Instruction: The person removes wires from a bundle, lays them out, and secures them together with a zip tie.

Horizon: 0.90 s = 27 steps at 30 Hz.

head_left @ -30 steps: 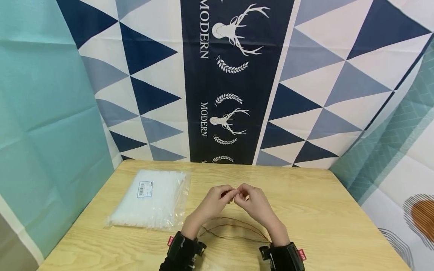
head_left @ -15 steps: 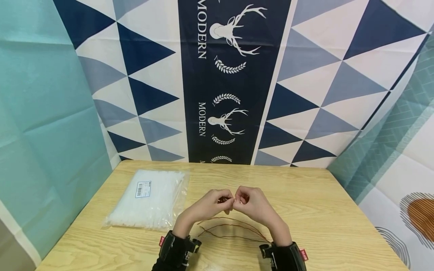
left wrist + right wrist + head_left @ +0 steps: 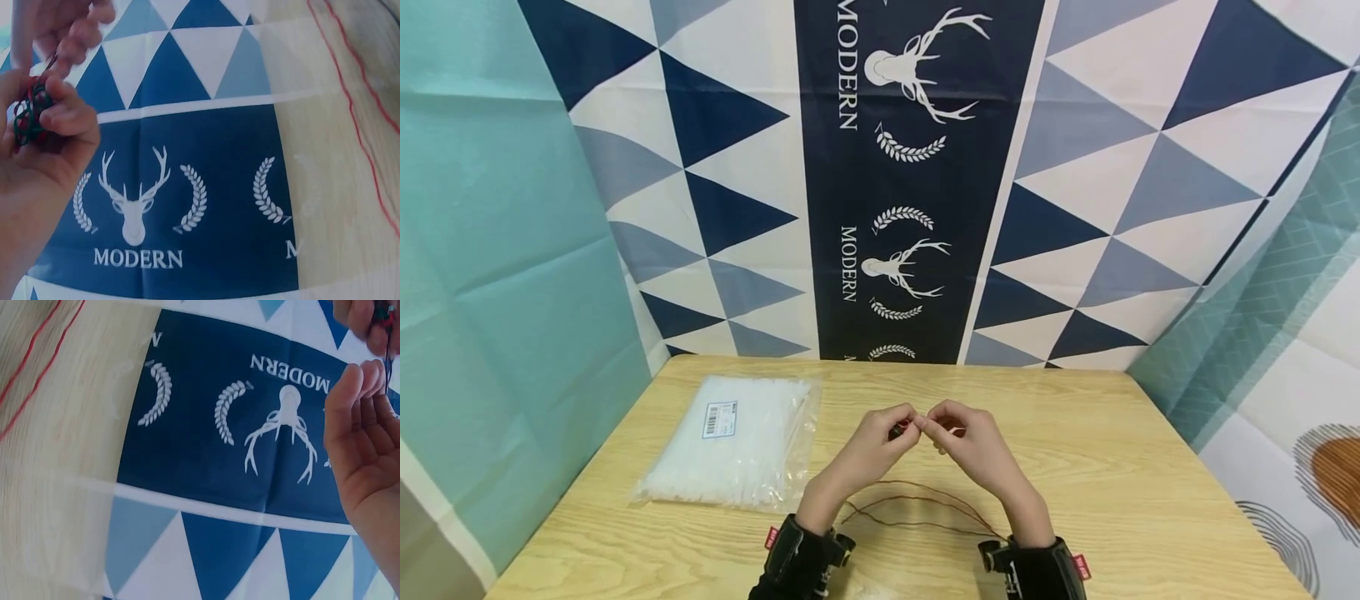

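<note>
Left hand (image 3: 872, 444) grips a still-tangled wire bundle (image 3: 28, 115), right hand (image 3: 976, 448) pinches its strand (image 3: 388, 362); wires (image 3: 901, 497) toward six o'clock lie separated

One view from above, two from the wrists

From the head we look forward and down, far enough back to take in the table (image 3: 1097, 467), the left hand (image 3: 877, 439), the right hand (image 3: 972, 443) and the cloth (image 3: 917, 185) behind them. At each wrist we sit close: the left view looks past the left hand, at its left edge, toward the cloth; the right view, past the right hand at its right edge. Both are rolled sideways, oppositely: we see the deer (image 3: 133, 220) upright in the left, upside down in the right. All three share table, cloth and both hands.
</note>
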Motion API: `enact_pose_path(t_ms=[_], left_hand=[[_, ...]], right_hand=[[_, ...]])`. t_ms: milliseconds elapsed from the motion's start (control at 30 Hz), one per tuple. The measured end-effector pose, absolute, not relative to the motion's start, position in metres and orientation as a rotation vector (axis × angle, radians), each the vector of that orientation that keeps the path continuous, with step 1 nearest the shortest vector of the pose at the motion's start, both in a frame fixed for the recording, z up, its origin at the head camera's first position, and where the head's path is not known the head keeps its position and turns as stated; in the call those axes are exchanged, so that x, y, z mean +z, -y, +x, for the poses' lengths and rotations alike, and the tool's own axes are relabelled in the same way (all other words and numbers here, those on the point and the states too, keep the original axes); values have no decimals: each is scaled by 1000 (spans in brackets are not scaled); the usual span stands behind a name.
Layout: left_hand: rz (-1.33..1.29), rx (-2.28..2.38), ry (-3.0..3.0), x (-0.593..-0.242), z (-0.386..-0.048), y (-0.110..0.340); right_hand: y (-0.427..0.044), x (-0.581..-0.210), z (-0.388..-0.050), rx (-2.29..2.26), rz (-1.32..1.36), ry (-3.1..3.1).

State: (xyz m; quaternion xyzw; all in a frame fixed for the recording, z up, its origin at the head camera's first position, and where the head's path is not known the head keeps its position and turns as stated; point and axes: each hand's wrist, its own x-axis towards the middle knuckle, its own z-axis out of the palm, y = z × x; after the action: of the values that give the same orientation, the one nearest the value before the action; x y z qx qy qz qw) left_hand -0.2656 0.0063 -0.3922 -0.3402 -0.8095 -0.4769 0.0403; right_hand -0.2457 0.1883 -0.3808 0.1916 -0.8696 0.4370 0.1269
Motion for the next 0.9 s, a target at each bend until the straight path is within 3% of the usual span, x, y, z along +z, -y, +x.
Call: enact_pose_path(t_ms=[300,900], left_hand=[[-1089,-1487,2519,-386,-261,1],[-1050,-1585,2552,-385,-268,16]], right_hand=[[-195,-383,-247,1326,737,2407],[-192,-354,-225,1275,708,2415]])
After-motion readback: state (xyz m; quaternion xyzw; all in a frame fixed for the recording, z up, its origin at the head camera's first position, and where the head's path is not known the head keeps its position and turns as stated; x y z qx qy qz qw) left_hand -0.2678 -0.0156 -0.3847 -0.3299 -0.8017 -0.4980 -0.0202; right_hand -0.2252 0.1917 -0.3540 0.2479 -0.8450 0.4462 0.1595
